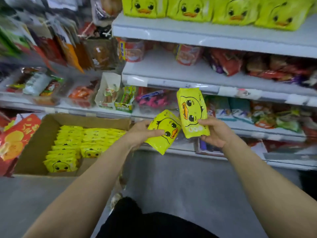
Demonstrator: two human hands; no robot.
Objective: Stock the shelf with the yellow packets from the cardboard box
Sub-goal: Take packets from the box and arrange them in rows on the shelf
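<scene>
Shelf (214, 36), top tier: I see a row of yellow duck packets (190, 8) along its front edge. Cardboard box (32, 143), floor left: rows of packets (72, 146). My left hand (142, 133) grips one tilted packet (163, 130); my right hand (217, 132) pinches another (192, 112), upright, lower corners just touching.

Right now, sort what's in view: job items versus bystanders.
Job: packet in left hand; packet in right hand; cardboard box of yellow packets; top shelf with duck packs.
Bystanders: red snack bags; hanging packs; red box.
</scene>
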